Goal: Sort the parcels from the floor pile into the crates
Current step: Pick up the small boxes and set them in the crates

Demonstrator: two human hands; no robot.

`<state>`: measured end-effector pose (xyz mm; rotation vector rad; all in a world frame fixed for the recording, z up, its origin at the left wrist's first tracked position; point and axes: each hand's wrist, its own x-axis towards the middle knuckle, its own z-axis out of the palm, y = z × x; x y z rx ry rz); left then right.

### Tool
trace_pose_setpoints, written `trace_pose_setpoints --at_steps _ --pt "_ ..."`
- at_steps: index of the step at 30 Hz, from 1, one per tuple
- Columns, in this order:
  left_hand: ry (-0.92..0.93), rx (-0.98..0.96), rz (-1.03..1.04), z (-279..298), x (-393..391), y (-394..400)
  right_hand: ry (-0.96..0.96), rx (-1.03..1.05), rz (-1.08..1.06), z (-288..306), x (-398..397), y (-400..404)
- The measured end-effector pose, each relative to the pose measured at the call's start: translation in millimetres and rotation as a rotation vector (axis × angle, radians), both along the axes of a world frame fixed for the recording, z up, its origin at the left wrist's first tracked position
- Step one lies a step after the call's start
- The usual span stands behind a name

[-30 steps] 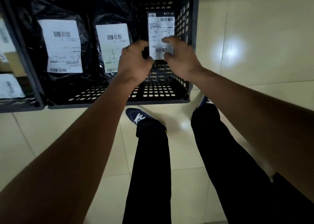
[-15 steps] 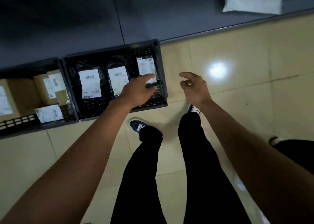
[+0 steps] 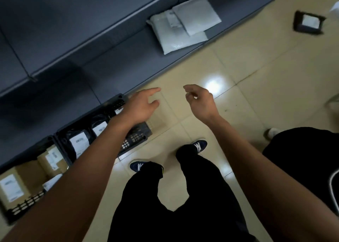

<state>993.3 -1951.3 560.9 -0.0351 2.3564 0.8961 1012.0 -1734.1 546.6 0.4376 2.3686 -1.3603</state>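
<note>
A black slatted crate (image 3: 136, 138) on the floor holds black bagged parcels (image 3: 78, 143) with white labels, standing upright side by side. Left of it a second crate (image 3: 23, 206) holds brown cardboard parcels (image 3: 27, 175). My left hand (image 3: 140, 106) hovers over the right end of the black crate, fingers stretched out, holding nothing. My right hand (image 3: 200, 100) hangs above the tiled floor to the right of the crate, fingers loosely curled and empty. A dark parcel (image 3: 309, 22) with a white label lies on the floor at the far right.
A dark grey low shelf unit (image 3: 73, 40) runs behind the crates; pale plastic mailers (image 3: 183, 25) lie on it. My legs and blue shoes (image 3: 199, 145) stand on beige tiles. Another person's dark clothing and shoe (image 3: 272, 132) are at the right.
Both hands let go of the labelled parcel, left standing in the black crate, and drew back. The view rose and swung right, bringing the shelf mailers and floor parcel into sight.
</note>
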Motion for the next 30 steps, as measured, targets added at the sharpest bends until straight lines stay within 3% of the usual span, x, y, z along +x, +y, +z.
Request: trace_pose_setpoints --at_steps 7,14,30 --pt "0.097 -0.003 -0.151 47 -53 140 0.052 -0.005 -0.091 44 -19 121" --pt "0.199 -0.038 -0.328 71 -96 271 0.09 0.146 -0.215 79 -36 246" --pt "0.228 0.028 -0.563 82 -242 452 0.033 0.257 -0.452 99 -122 414"
